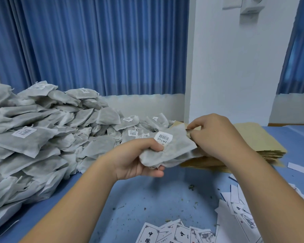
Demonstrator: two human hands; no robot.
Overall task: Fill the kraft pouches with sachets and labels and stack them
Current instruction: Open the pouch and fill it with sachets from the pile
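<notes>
sachet (174,148) at the kraft pouch stack (263,141)
my left hand (130,158) grips the sachet at the stack's left edge; right hand (216,135) pinches the top pouch (177,123) by the sachet's far corner.

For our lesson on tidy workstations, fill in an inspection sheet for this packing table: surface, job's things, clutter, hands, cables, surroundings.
Surface: blue table, speckled with marks.
Job's things: big heap of sachets at the left; stack of kraft pouches at the right; printed paper labels scattered at the front right; one barcoded sachet held above the table.
Clutter: herb crumbs strewn across the table.
Hands: left hand grips the barcoded sachet; right hand pinches the edge of the top kraft pouch.
Cables: nothing seen.
Surroundings: blue curtains behind the table; white pillar beside them.
</notes>
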